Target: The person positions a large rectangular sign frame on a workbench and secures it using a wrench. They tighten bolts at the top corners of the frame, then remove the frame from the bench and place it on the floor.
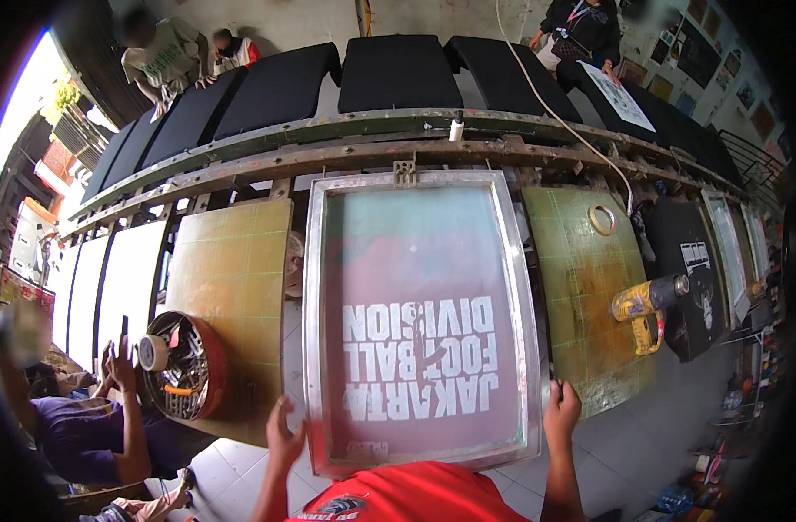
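Note:
A silk-screen printing frame (521, 322) lies flat in front of me. It has a metal rim and a pinkish mesh (389, 270) with pale block lettering that appears upside down to me. A metal clamp (405, 174) sits at its far edge. Beside the frame's near left corner is my left hand (285, 435), raised, with thumb and fingers apart and nothing seen in it. My right hand (561, 413) is just off the near right side, its fingers curled; whatever they may hold is too small to make out. Neither hand clearly touches the rim.
To the left, a round tub (211, 374) of tools stands on a yellowish board (233, 261). On the right board (580, 261) are a tape roll (602, 220) and a yellow heat gun (646, 304). Black-covered boards (398, 74) line the far rail. A person in purple (76, 435) sits left; others stand beyond.

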A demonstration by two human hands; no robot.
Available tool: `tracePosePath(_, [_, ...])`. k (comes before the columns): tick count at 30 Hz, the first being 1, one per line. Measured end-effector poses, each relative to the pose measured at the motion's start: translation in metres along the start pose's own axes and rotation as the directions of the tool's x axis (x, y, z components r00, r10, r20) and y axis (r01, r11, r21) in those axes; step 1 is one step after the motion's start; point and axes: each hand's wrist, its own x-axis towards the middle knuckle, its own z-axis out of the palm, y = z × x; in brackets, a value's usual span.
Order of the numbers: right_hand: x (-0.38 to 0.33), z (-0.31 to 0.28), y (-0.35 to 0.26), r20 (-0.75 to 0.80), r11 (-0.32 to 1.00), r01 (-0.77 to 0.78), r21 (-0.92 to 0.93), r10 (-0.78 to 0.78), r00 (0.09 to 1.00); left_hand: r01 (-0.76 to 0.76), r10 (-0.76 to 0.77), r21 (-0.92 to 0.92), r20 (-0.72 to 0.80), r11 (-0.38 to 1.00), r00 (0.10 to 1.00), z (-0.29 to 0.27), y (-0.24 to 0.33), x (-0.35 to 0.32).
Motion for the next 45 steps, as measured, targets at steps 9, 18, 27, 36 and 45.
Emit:
tracePosePath(9, [-0.077,0.006,0.045,0.033,0.952,-0.127,0.280,0.123,0.992,0.221,-0.222,-0.153,0.009,0.963,0.975,0.047,-0.027,-0.058])
tracePosePath(18, [-0.088,0.028,0.059,0.083,0.836,-0.264,0.481,0.256,0.963,0.197,-0.202,-0.087,-0.058,0.977,0.978,0.038,0.028,-0.055])
tracePosePath(27, [-0.084,0.016,0.047,0.044,0.863,-0.210,0.459,0.214,0.976,0.256,-0.256,-0.124,0.020,0.959,0.967,0.028,0.034,-0.053])
tracePosePath(36, [-0.083,0.027,0.059,0.108,0.870,-0.248,0.427,0.223,0.969,0.159,-0.170,-0.125,-0.087,0.979,0.982,0.043,0.029,-0.053])
tracePosePath(45, [-0.083,0.028,0.054,0.093,0.847,-0.265,0.460,0.251,0.964,0.149,-0.164,-0.196,-0.062,0.969,0.984,0.046,0.017,-0.052])
